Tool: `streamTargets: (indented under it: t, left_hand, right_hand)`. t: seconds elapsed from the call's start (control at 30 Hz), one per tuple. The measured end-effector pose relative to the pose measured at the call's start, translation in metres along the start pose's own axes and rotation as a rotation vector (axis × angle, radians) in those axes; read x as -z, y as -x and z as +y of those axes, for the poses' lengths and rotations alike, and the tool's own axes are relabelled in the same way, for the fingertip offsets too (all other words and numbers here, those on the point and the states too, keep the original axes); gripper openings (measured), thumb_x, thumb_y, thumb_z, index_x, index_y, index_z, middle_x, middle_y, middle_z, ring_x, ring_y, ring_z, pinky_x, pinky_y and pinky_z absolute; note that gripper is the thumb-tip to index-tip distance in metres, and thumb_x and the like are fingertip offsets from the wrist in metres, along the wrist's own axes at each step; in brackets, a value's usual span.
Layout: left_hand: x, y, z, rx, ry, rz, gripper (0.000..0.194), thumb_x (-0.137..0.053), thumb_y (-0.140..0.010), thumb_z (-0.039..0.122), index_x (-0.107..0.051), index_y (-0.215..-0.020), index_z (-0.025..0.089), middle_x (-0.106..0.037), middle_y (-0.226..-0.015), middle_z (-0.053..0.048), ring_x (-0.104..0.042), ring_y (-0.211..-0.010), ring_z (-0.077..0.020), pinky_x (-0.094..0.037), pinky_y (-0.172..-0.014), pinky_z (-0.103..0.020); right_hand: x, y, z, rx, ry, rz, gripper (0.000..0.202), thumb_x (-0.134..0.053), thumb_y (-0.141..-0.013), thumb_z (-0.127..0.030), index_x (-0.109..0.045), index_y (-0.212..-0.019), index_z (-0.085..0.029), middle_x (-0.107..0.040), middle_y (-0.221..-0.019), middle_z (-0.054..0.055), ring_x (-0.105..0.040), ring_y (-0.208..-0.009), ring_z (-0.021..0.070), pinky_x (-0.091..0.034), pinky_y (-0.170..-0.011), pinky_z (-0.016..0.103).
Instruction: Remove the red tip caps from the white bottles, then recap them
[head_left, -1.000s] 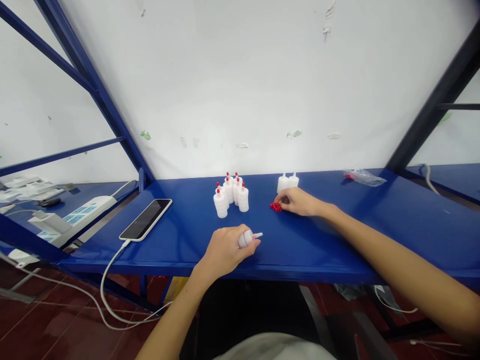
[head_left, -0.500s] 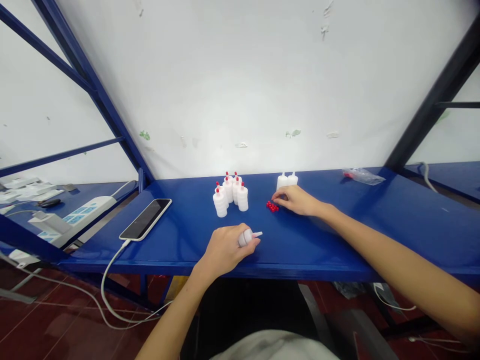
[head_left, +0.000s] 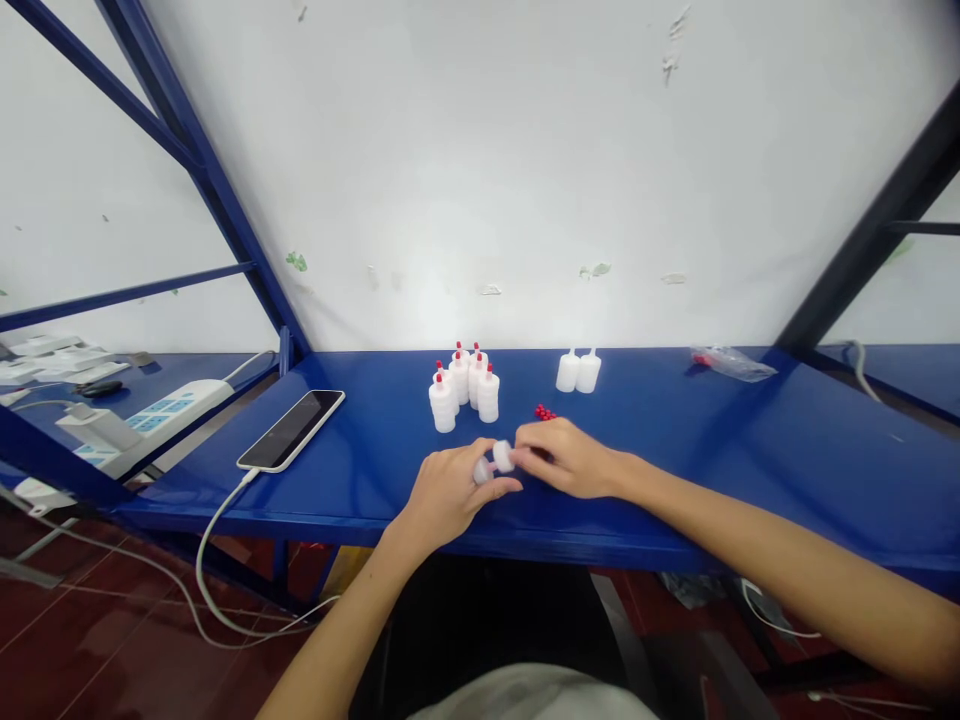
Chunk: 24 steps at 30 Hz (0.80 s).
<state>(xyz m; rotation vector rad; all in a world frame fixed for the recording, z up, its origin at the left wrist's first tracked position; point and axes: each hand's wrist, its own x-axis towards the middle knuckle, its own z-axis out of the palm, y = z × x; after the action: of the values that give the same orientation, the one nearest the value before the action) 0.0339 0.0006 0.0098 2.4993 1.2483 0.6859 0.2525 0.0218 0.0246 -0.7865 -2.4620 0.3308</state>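
Observation:
My left hand is wrapped round a small white bottle near the table's front edge. Just right of it, my right hand pinches the nozzle end of a white cap piece, which stands apart from the bottle's body. Whether a red cap is in these fingers is hidden. Several white bottles with red tips stand grouped beyond my left hand. Two white bottles with bare nozzles stand farther back on the right. Small red caps lie beyond my right hand, partly covered by it.
A phone with a white cable lies on the blue table at the left. Past the frame bar is a power strip. A clear plastic bag with something red lies at the back right, near the wall.
My right hand has come from the red caps towards me and left, to the bottle. The white cap piece is now separated from the bottle body.

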Motion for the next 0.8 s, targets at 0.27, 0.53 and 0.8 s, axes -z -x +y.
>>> streamTargets:
  t: [0.27,0.53,0.8]
  left_hand:
    - [-0.001,0.001,0.002,0.016,-0.061,-0.009,0.038,-0.042,-0.098,0.055,-0.058,-0.087,0.022,-0.067,-0.077,0.002,-0.060,-0.070,-0.0162,-0.031,-0.062,-0.026]
    - [0.002,0.000,0.005,0.018,-0.060,-0.024,0.040,-0.040,-0.098,0.054,-0.056,-0.082,0.021,-0.064,-0.073,0.002,-0.056,-0.066,-0.0151,-0.030,-0.061,-0.027]
    - [-0.003,0.002,0.004,0.004,-0.078,0.029,0.018,-0.049,-0.094,0.040,-0.054,-0.092,0.023,-0.065,-0.077,0.003,-0.059,-0.068,-0.0169,-0.032,-0.062,-0.027]
  right_hand:
    - [0.060,0.013,0.074,-0.812,0.471,0.017,0.029,-0.048,-0.086,-0.039,-0.061,-0.072,-0.017,-0.066,-0.077,0.010,-0.059,-0.069,0.0203,-0.035,-0.060,0.029]
    - [0.076,0.029,0.110,-1.136,0.502,-0.110,0.040,-0.051,-0.084,-0.045,-0.072,-0.100,-0.015,-0.070,-0.099,0.017,-0.067,-0.091,0.0303,-0.047,-0.072,0.036]
    - [0.077,0.019,0.081,-0.930,0.564,0.069,0.041,-0.036,-0.093,-0.040,-0.066,-0.077,-0.015,-0.068,-0.084,0.015,-0.063,-0.079,0.0265,-0.038,-0.064,0.032]
